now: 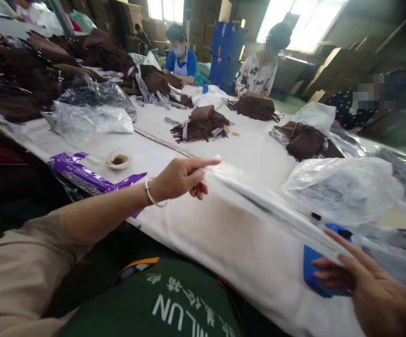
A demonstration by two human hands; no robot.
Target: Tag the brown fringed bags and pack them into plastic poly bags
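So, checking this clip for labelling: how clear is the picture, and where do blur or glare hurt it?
In the head view, the right hand is soft with blur, the left hand is fairly sharp, the bright windows are blown out with glare, and the wide lens bends the white-covered table.

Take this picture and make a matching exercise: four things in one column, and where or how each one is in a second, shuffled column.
Things:
1. Silver bangle
2. Small white dish
3. Purple packaging
4. Blue plastic piece

Places or states:
A. Next to the right hand
B. Holding something brown
C. At the table's edge
D. Around the left wrist

Pairs: 1-D, 2-B, 3-C, 4-A
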